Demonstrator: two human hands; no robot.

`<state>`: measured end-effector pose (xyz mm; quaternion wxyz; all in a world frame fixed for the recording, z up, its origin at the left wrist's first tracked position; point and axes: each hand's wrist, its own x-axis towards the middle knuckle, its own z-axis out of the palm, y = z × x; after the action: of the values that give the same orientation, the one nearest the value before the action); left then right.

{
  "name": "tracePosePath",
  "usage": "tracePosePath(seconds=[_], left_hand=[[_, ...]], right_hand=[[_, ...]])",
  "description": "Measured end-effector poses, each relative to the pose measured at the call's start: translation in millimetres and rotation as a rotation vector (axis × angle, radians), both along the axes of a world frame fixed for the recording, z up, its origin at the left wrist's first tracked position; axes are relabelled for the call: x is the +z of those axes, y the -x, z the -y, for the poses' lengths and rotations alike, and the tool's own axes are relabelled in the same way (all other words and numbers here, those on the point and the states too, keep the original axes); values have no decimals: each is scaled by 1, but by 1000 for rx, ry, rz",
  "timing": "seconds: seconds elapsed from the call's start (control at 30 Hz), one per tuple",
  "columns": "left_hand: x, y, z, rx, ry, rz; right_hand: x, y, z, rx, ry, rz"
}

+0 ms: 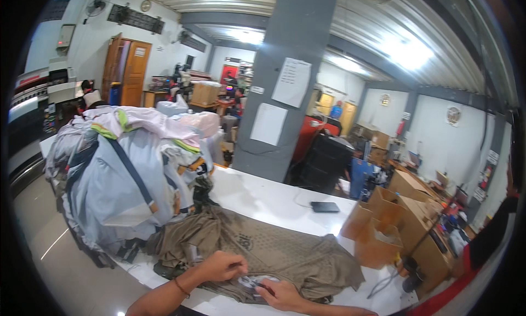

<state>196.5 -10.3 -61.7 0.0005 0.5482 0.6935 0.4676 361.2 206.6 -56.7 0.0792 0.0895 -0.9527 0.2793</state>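
Observation:
An olive-brown printed shirt (274, 245) lies spread and creased across the white table before me. Over its near part my left hand (222, 265) is held with the fingers curled and pinched together; whatever may be between them is too small to make out. My right hand (282, 295) rests low beside it, thumb and fingers closed around something small and dark that I cannot identify. A small whitish piece with a ring-like outline (251, 281) shows on the shirt between the two hands, partly covered by the right fingertips.
A tall heap of pale garments (123, 168) stands at the left end of the white table (241, 187). Toward the back lies a black phone-like device (325, 207) with a cable. Open cardboard boxes (378, 239) stand on the right. A grey pillar (298, 58) rises behind the table.

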Motion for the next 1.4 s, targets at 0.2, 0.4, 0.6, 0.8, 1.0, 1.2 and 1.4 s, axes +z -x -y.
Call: tracePosePath(seconds=[0.2,0.4,0.6,0.8,1.0,1.2,1.4], left_hand=[[-23,7,-2,214,-218,-77],[-19,6,13,251,-162,-134],[-43,11,10,300,-70,-153],[-43,1,13,290,-5,-160],[-49,3,11,169,-26,-190],[-53,8,17,96,-4,-207],[-43,-13,13,116,-96,-162]], right_hand=[[-29,-2,-7,-35,24,-75],[-3,-12,-1,-100,-30,-218],[24,-16,-52,-112,-219,-269],[20,-27,-85,-96,-215,-93],[-11,-31,-125,-127,-191,-243],[5,-41,-94,-124,-225,-175],[16,-50,-65,-239,-287,-210]])
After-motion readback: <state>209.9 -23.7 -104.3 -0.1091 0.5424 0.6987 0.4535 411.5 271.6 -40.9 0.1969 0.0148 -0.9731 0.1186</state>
